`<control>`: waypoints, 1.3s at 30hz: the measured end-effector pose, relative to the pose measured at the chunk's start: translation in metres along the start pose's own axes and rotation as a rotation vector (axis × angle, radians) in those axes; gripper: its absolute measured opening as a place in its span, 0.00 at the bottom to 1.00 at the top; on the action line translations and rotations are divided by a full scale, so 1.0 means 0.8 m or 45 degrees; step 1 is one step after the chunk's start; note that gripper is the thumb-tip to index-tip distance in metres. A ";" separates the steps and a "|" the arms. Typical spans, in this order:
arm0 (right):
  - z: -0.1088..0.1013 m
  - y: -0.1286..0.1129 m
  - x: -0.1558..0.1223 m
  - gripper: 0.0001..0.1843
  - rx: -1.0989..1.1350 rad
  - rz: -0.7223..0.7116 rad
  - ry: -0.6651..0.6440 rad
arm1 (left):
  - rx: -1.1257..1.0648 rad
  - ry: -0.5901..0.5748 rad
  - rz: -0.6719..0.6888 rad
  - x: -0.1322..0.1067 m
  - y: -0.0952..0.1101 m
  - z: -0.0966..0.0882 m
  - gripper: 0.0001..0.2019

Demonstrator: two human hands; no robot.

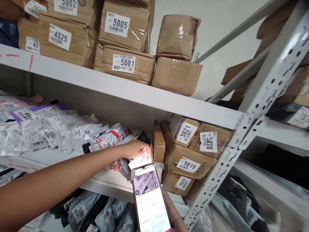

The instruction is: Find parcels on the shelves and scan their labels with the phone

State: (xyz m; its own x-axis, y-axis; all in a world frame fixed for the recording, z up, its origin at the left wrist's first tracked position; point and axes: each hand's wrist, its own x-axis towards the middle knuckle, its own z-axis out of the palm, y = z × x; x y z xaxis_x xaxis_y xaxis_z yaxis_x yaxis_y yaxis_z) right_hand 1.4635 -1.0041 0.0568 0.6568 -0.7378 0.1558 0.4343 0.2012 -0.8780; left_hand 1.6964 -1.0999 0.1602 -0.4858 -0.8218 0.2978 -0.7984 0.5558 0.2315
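Note:
My left hand (135, 149) reaches across to the middle shelf, its fingers pinched on a soft parcel with a white barcode label (139, 160). My right hand (174, 215) holds a smartphone (151, 198) upright just below that label. The phone's screen shows a camera view on top and a white panel under it. Only part of my right hand shows behind the phone.
Plastic mailer bags (48, 130) with number labels lie heaped on the middle shelf. Cardboard boxes (190, 151) numbered 5019 to 5021 stand to the right. More boxes (123, 42) fill the top shelf (145, 93). A perforated steel upright (243, 129) slants at right. More bags (101, 212) lie below.

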 end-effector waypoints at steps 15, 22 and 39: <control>0.057 -0.016 -0.004 0.46 -0.201 -0.077 0.016 | -0.127 0.060 0.177 -0.001 -0.019 0.010 0.13; 0.058 -0.012 -0.002 0.50 -0.163 -0.042 0.011 | -0.128 0.057 0.149 -0.004 -0.016 0.008 0.13; 0.049 -0.006 -0.031 0.61 -0.150 0.096 0.092 | -0.128 0.019 0.140 -0.005 -0.014 0.003 0.12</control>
State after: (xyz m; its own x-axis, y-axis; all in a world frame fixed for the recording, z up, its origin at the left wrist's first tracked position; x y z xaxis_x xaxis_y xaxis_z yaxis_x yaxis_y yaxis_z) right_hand 1.4693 -0.9613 0.0753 0.6367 -0.7689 0.0584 0.3073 0.1836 -0.9337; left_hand 1.7065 -1.1035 0.1542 -0.5624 -0.7538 0.3398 -0.7007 0.6527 0.2882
